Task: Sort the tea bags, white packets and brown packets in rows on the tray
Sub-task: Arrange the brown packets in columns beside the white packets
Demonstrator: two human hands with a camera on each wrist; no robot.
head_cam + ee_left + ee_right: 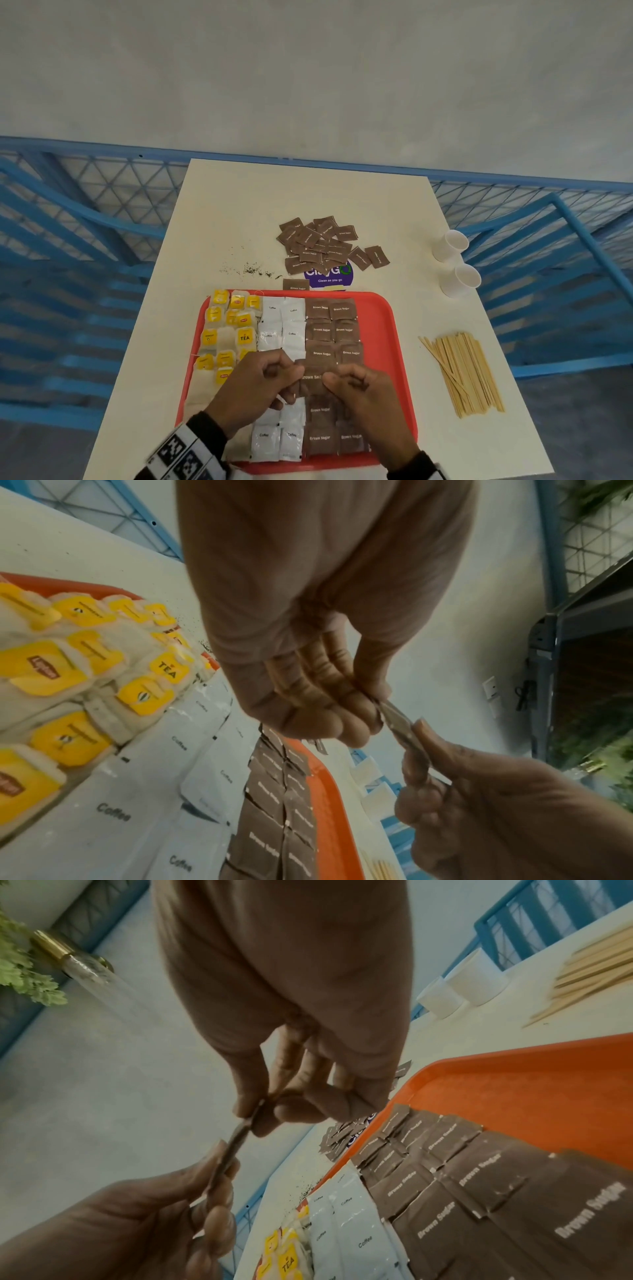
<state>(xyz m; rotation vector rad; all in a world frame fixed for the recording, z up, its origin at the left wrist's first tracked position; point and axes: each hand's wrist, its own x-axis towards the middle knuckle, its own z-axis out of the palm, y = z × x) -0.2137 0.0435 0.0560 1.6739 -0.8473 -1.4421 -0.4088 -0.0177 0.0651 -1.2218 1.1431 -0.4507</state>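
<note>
A red tray (383, 318) carries yellow-tagged tea bags (226, 329) on the left, white coffee packets (281, 329) in the middle and brown sugar packets (334, 330) on the right. Both hands hover over the tray's near half and pinch one brown sugar packet (313, 378) between them. My left hand (260, 380) grips its left edge, my right hand (356, 387) its right edge. The held packet (402, 730) shows edge-on in the left wrist view, and in the right wrist view too (236, 1139). A loose pile of brown packets (322, 245) lies beyond the tray.
Two white paper cups (455, 262) lie on their sides at the table's right edge. A bundle of wooden stirrers (462, 371) lies right of the tray. Spilled tea crumbs (250, 270) dot the table behind the tray. Blue railings surround the table.
</note>
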